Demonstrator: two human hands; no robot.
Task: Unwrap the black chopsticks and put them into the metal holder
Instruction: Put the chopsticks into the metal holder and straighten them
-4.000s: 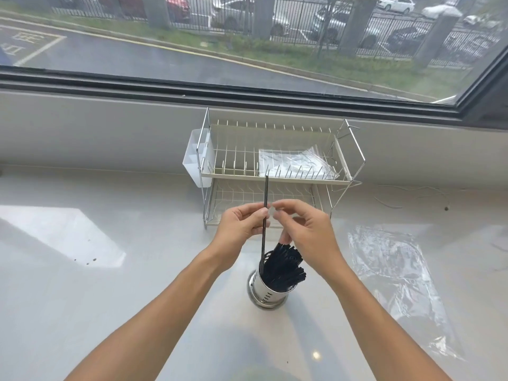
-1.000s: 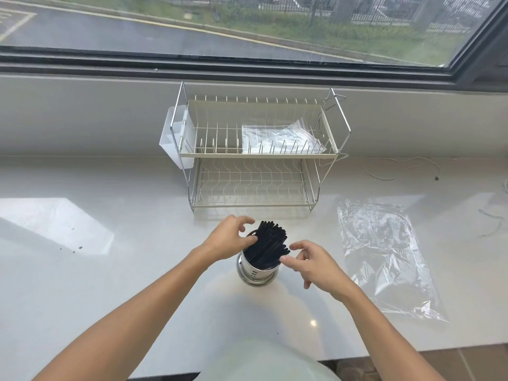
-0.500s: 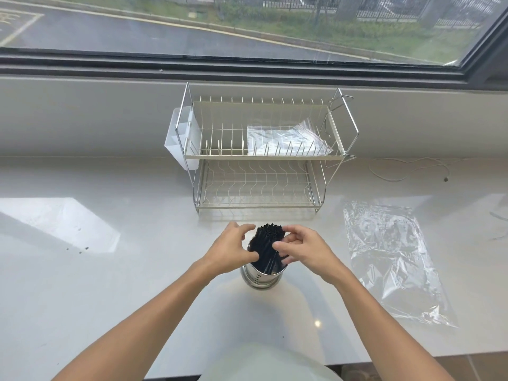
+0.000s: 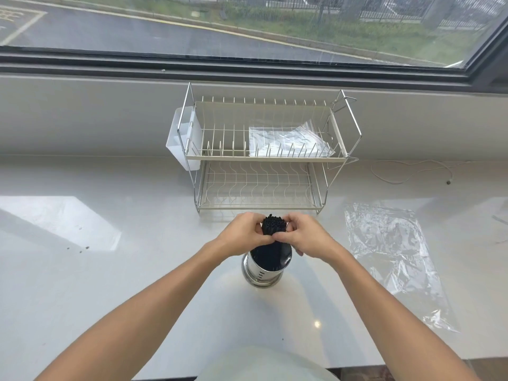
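Since half a second ago my hands have closed in from either side of the chopsticks [image 4: 272,229], and the splayed tops now stand gathered into one tight bundle. My left hand [image 4: 242,235] and right hand [image 4: 308,237] cup it from opposite sides, thumbs meeting at the front, fingers curled and pressed against the sticks rather than spread. The bundle rises between my palms, long axis nearly upright, leaning a little away from me, its lower ends down in the holder [image 4: 265,268] just below my wrists. Both hands sit equally near; neither leads. The loose wrap [image 4: 390,259] lies flat well off to the right of my right hand. I judge the unwrapping done and this a final straightening; letting go should leave the sticks standing.
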